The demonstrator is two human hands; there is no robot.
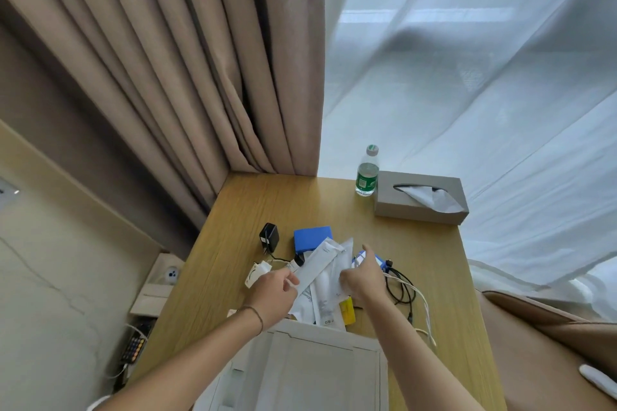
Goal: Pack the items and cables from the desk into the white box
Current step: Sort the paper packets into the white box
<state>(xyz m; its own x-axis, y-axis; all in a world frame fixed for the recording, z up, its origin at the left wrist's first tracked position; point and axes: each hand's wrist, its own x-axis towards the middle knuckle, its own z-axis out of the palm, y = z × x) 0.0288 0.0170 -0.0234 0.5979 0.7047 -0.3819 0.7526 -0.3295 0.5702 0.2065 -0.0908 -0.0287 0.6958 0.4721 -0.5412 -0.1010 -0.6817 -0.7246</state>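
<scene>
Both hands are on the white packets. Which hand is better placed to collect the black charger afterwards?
Probably left: the left hand lies on the black charger's side of the packets; the right hand would cross over them.

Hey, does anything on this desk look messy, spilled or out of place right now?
Nothing is spilled or broken. The white packets lie fanned in a loose heap between both hands, and the black and white cables sprawl tangled at the right. The bottle stands upright beside the tissue box.
</scene>
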